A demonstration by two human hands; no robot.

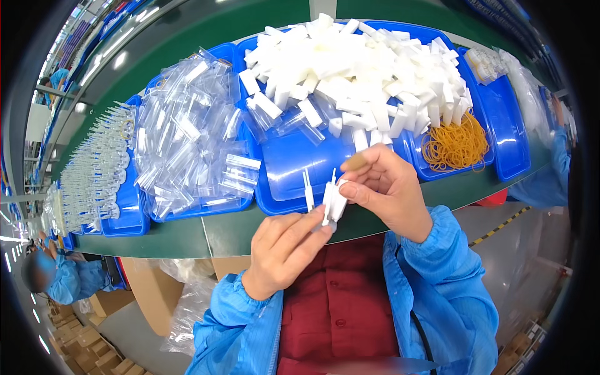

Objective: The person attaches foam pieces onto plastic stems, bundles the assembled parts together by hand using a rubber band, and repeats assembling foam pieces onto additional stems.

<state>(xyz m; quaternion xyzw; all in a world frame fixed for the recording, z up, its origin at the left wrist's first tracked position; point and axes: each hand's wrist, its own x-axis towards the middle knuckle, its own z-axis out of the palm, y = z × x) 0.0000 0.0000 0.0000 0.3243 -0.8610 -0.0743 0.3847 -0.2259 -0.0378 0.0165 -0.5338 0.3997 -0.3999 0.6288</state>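
Note:
In front of my chest, my left hand point(284, 250) is closed on several slim white pieces with thin prongs point(328, 203) that point up and away from me. My right hand point(394, 190) pinches at the right side of this bunch with thumb and fingers. A tan cover sits on one of its fingertips. Fingers hide the lower ends of the pieces. Just beyond my hands is a blue tray point(300, 165), heaped at its far side with white foam blocks point(356, 69). A few clear plastic sleeves lie among the nearest blocks.
Left of the foam stands a blue tray of clear plastic sleeves point(190, 131); farther left are rows of clear, thin-tipped parts point(97, 169). Yellow-brown rubber bands point(456, 144) fill a tray at the right. The green table's edge point(231, 244) curves before me. Other people work at both sides.

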